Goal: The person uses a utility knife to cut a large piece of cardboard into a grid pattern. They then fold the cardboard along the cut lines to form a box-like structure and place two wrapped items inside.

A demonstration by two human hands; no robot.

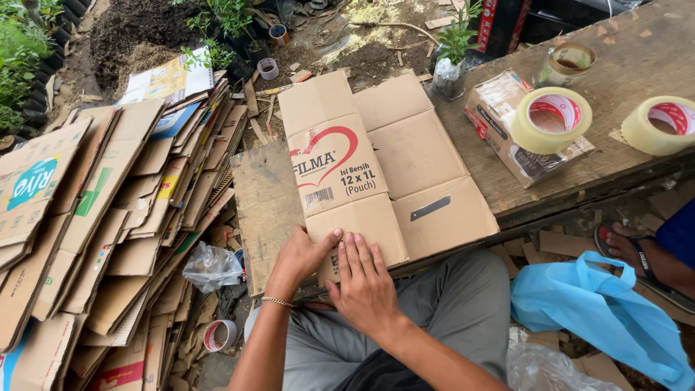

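Flattened cardboard box (376, 166) is lying on a worn wooden board (264, 210) right in front of the person's knees, flaps spread out, its near edge hanging just over the board's near edge. Left hand (300, 257) is curling over the near-left flap corner, thumb on top, remaining fingers wrapping under the edge so can't tell how they're set. Right hand (364, 286) is lying flat on the same flap just beside the left, fingers together and straight, palm pressing down, not clamping anything. Box's right flap is touching or overlapping the edge of a rough plank table (637, 58); its far flaps are reaching toward bare dirt. Open room is tight: left side is crowding up with a fanned stack of flat cartons (108, 217), matte brown, frayed edges, running right up near the board. Crumpled clear plastic bag (211, 266) and a nearly spent tape roll (219, 335) are sitting on the ground between stack and knees. On the table: two fat rolls of glossy tan tape, one (550, 119) resting on a small carton (517, 134), the other (662, 124) at the right edge. Soft blue plastic bag (594, 304) is slumping at right, near another person's sandalled foot (630, 250).
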